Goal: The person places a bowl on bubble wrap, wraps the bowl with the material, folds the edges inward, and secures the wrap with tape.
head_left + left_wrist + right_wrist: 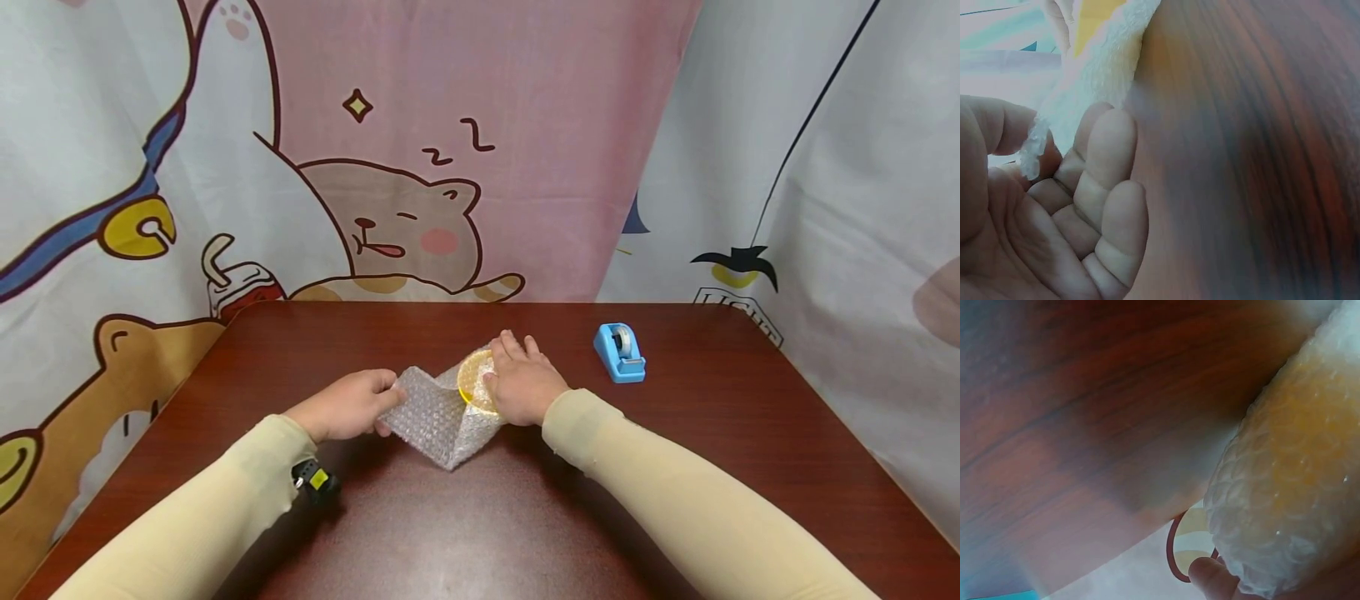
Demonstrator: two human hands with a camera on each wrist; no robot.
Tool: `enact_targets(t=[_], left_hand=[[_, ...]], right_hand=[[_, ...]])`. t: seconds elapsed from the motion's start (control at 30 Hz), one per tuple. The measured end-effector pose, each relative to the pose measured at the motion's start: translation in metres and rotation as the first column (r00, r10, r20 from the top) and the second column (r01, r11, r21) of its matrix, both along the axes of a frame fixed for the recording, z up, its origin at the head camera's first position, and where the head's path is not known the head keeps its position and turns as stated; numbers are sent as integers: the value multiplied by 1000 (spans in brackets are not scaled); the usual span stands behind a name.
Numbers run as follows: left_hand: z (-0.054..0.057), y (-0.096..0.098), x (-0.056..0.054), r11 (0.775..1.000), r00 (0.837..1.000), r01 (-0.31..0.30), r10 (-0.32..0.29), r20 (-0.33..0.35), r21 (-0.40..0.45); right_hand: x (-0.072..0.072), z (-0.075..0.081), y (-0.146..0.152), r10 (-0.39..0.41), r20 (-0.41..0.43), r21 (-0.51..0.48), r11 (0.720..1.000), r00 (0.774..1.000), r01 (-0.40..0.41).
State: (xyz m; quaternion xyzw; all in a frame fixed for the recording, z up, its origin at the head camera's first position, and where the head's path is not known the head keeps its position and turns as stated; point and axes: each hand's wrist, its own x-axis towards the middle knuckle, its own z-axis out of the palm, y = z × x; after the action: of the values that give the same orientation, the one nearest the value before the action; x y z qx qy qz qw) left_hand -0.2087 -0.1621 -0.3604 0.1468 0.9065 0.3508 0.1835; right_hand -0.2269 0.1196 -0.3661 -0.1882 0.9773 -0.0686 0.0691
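Note:
A sheet of bubble wrap (pixel 429 410) lies on the table, partly folded over a round yellow object (pixel 467 382) whose bright rim shows. The kind of object cannot be told. My left hand (pixel 347 406) pinches the wrap's left edge between thumb and index finger; its other fingers curl loosely below, seen in the left wrist view. My right hand (pixel 527 382) presses on the folded wrap over the object's right side, fingers extended, hiding that part. Yellow shows through the bubble wrap (pixel 1291 456) in the right wrist view, with a fingertip (pixel 1210 578) at its lower end.
A light blue tape dispenser (pixel 621 353) with a roll of tape stands right of the hands, towards the back. The dark red-brown wooden table (pixel 465 533) ends at the back against a cartoon-printed curtain (pixel 562 150). A dark strap with a yellow patch (pixel 318 478) hangs at the left wrist.

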Motion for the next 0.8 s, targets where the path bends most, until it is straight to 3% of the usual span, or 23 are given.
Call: enact_targets(t=[0.53,0.8], left_hand=[[9,10,-1,994,997,3,5,-72,111],[13,20,1,987,996,-49,59,-63,153]], right_hand=[[0,-1,-1,-14,-5,8,1000,1000,14],[1,1,-2,-33,15,-18,999,999,33]])
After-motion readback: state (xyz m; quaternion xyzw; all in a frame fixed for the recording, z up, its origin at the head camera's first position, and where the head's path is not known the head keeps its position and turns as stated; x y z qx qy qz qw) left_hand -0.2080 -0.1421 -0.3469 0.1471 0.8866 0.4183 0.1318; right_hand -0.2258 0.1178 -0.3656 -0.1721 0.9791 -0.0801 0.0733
